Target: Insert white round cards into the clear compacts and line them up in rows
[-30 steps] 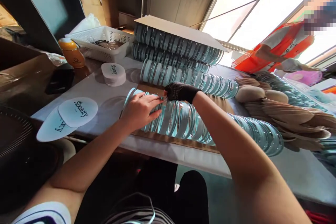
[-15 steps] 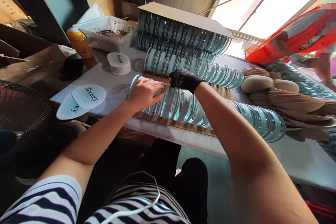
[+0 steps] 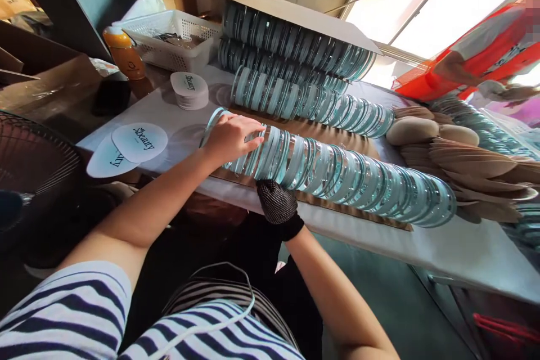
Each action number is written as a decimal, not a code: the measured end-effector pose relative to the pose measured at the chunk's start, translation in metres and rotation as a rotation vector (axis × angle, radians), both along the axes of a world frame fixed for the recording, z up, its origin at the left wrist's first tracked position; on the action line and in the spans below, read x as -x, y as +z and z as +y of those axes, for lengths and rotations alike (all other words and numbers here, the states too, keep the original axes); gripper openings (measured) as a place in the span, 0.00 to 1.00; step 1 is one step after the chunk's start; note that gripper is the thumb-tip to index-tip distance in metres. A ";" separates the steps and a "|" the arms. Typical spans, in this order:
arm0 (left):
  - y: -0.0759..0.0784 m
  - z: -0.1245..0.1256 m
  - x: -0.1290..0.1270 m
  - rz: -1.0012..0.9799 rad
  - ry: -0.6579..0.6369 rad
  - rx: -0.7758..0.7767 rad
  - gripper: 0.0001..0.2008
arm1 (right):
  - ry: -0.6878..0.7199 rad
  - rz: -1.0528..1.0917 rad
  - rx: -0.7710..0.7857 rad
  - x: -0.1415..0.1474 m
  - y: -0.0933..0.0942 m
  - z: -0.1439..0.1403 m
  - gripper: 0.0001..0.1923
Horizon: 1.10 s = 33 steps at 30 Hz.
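My bare left hand (image 3: 234, 136) lies over the left end of the near row of clear, teal-edged glass discs (image 3: 337, 171). Its fingers stretch to the right across several upright discs, with the thumb apart. Low at the row's front side is my right hand (image 3: 277, 201), in a dark dotted glove, touching or close under the disc edges; its fingertips are hidden. A brown cardboard strip (image 3: 371, 215) runs beneath this row. Behind it stands a second row of glass discs (image 3: 312, 102).
A cardboard sheet (image 3: 299, 18) covers further rows at the back. Brown oval pads (image 3: 472, 163) lie right; printed white cards (image 3: 139, 143), an orange bottle (image 3: 124, 55) and a white basket (image 3: 194, 56) are left. A co-worker in an orange vest (image 3: 459, 67) stands at far right.
My right hand has moved from the far side of the near row to its front side, lower down. My left hand stays over the discs, and the view has shifted slightly.
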State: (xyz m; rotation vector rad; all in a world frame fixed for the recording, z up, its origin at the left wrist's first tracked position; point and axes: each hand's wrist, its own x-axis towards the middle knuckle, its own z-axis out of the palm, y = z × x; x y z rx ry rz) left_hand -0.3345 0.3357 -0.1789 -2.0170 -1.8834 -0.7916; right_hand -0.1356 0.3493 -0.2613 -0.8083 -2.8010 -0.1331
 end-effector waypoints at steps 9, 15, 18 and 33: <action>0.015 0.000 -0.028 0.139 -0.123 0.020 0.23 | -0.171 0.328 0.005 -0.030 0.093 0.078 0.17; 0.005 0.025 -0.047 0.207 -0.162 0.093 0.24 | 0.015 -0.329 0.224 0.021 0.139 0.178 0.19; 0.002 0.025 -0.046 0.212 -0.159 0.086 0.24 | 0.158 -0.418 0.310 0.042 0.139 0.188 0.21; 0.006 0.023 -0.048 0.132 -0.122 0.163 0.24 | -0.066 0.060 0.037 -0.052 0.007 0.021 0.16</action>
